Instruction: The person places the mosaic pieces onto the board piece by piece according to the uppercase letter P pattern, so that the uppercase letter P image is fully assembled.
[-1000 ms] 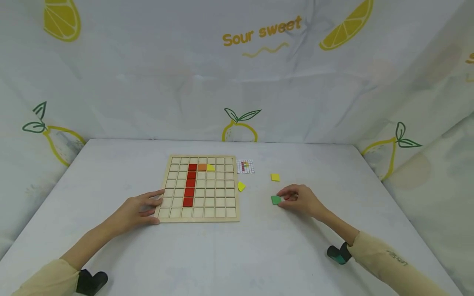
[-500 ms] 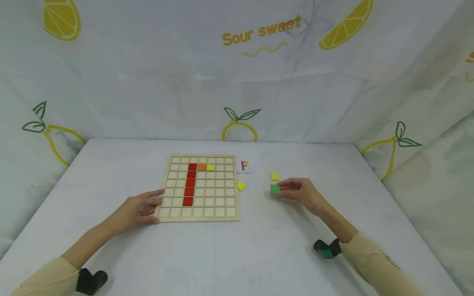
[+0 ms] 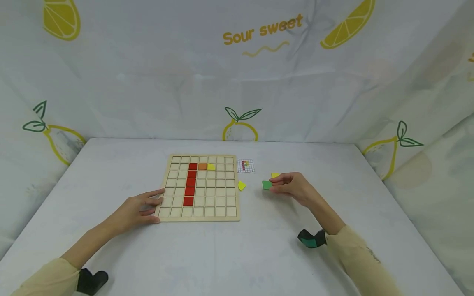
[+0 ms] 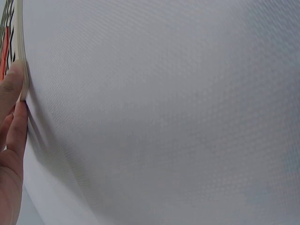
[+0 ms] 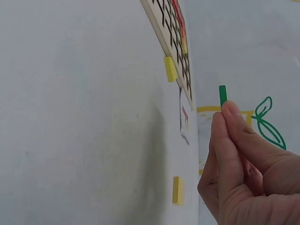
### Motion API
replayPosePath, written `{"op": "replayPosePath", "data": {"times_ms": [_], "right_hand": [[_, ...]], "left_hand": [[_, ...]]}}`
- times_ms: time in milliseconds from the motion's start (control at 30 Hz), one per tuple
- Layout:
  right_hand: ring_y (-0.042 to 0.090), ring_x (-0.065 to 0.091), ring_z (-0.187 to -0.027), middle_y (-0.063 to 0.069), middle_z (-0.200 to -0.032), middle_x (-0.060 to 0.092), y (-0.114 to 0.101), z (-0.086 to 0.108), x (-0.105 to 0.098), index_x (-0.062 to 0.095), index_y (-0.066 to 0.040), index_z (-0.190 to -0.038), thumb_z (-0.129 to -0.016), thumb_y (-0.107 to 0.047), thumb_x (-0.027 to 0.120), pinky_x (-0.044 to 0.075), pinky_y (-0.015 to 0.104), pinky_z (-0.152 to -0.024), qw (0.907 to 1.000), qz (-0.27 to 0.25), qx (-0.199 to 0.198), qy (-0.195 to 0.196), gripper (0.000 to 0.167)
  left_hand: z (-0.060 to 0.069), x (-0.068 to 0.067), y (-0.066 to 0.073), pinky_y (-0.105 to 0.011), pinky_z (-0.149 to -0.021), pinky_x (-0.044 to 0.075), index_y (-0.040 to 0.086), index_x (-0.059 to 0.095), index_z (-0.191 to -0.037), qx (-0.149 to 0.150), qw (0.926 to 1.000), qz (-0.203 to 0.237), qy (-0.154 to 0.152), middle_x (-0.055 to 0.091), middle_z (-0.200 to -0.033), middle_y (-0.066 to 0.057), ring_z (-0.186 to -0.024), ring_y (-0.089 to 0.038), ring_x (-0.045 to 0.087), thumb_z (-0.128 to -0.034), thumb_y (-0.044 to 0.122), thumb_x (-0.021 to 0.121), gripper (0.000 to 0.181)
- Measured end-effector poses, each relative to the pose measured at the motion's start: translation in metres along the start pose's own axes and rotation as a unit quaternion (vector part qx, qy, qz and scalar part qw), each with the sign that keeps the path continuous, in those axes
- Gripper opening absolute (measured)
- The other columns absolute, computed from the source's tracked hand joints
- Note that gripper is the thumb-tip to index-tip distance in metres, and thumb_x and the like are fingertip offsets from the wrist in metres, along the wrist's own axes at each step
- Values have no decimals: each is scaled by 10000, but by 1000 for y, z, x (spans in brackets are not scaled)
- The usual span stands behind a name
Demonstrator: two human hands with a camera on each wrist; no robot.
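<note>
Right of frame centre, the right hand (image 3: 296,188), pinching the green tile (image 3: 266,185), now sits further left, apparently nearer the grid board (image 3: 209,192), which the relaxed left hand (image 3: 133,211) touches.

Your right hand (image 3: 294,188) has carried the green tile (image 3: 266,185) farther from you and leftward, bringing it nearer the board (image 3: 209,192). Your fingers now partly cover the yellow square (image 3: 275,175), which showed whole before. Your right sleeve (image 3: 357,257) has swung left and forward too.
</note>
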State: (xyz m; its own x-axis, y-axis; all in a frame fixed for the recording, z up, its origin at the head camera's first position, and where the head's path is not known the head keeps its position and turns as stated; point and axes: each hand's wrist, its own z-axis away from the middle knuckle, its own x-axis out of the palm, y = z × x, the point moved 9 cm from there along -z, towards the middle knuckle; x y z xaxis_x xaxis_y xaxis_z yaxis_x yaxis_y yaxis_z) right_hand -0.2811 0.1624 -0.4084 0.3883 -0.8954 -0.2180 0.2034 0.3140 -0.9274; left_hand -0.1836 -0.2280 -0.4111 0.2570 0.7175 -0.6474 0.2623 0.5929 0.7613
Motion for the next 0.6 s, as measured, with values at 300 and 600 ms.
{"op": "replayPosePath", "data": {"times_ms": [300,600], "right_hand": [[116,664,-785,35,-873,692,-11,-16,18,621,120,-1138,-836,30,712,596,239,-778,10000,-65,8,35,328],[115,684,-748,73,-844,703,-19,-35,53,614,140,-1139,-818,53,720,591,317,-823,9988,-484,51,-23,349]], "left_hand": [[0,0,0,-263,-834,576,-173,555,-1213,-23,10000,59,-22,405,-1432,-273,-1202,-445,487,-719,21,806,588],[1,0,0,-266,-835,575,-167,563,-1207,5,10000,38,15,412,-1428,-271,-1202,-443,489,-716,20,809,580]]}}
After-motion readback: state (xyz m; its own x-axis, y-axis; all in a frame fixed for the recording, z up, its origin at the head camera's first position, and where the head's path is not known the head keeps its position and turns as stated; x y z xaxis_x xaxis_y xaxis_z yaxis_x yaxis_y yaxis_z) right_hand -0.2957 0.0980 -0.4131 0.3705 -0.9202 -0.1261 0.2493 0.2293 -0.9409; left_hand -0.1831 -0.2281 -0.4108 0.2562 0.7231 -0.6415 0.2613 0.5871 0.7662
